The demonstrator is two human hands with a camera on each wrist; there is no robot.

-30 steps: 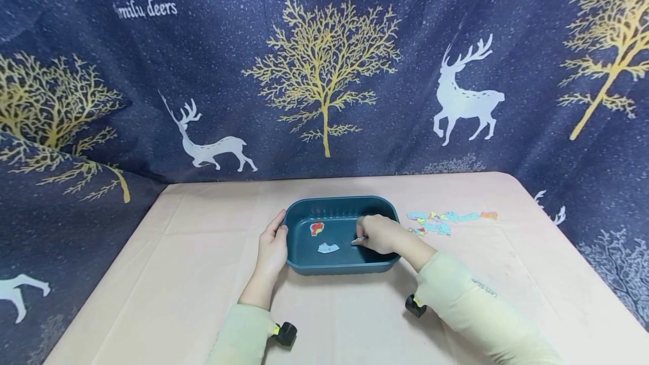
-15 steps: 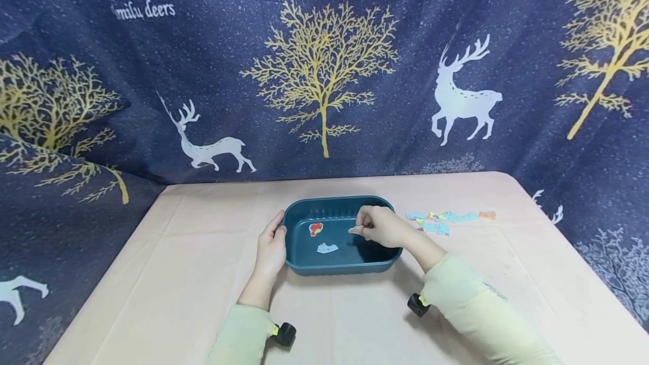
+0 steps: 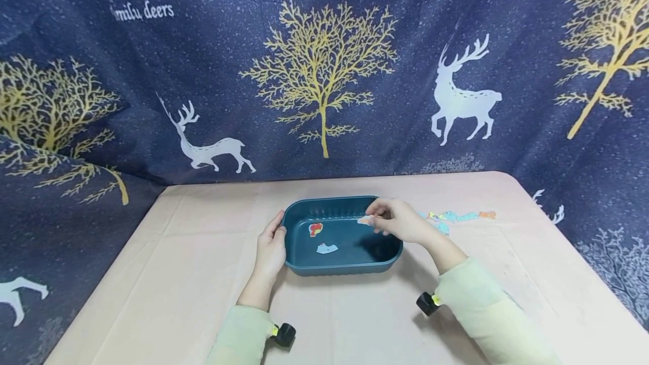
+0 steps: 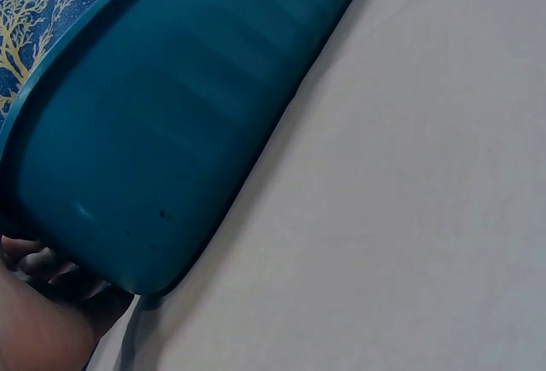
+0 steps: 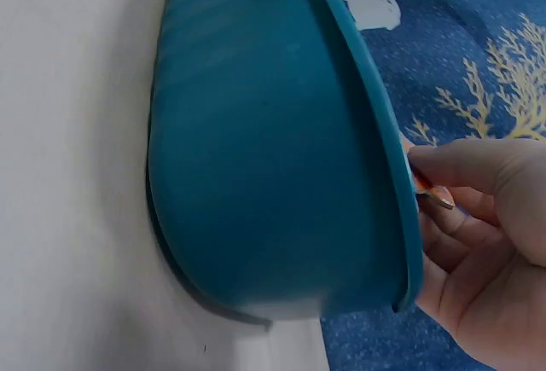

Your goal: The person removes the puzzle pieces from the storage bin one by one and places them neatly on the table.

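A dark teal plastic basin [image 3: 345, 269] stands on the table. My left hand [image 3: 271, 246] grips its left end, the thumb at the rim; in the left wrist view the curled fingers partly hide behind the basin wall. Over the right part of the basin, my right hand [image 3: 403, 221] pinches a small flat puzzle piece [image 3: 365, 221], orange and pale, between thumb and fingertips. The right wrist view shows the orange edge of that piece [image 5: 439, 196] just past the rim. On the basin floor lie a red and yellow puzzle piece [image 3: 315, 230] and a light blue one [image 3: 327, 249].
Right of the basin, several light blue, yellow and orange puzzle pieces [image 3: 458, 217] lie joined or close together on the pale tablecloth [image 3: 203, 275]. My right hand hides some of them. A dark blue curtain [image 3: 213, 61] with trees and deer hangs behind the table.
My right hand has lifted the orange piece off the basin floor and moved up and to the right with it. The left hand stays on the basin's left end.
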